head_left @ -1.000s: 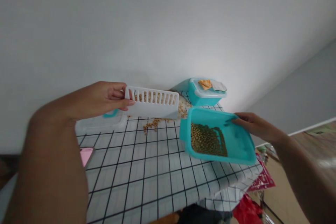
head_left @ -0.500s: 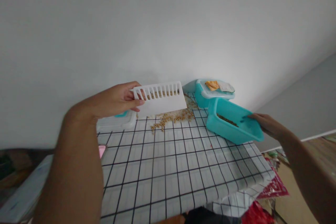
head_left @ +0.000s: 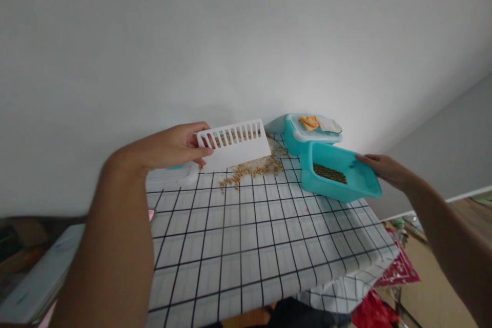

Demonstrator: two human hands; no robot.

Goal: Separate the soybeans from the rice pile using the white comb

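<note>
My left hand grips the left end of a white slotted plastic scraper held above the table, over a scatter of tan beans. My right hand holds the far right rim of a teal tub that rests near the table's right edge, with small green beans lying in its bottom. Behind the tub stands a closed teal box with a clear lid.
The table wears a white cloth with a black grid. A clear lidded container sits behind my left hand. A pink object peeks out by my left forearm. Red bags lie on the floor below the right edge.
My right hand lowered the teal tub from a tilted hold over the table to the right side of the cloth. The scraper stayed raised in my left hand.
</note>
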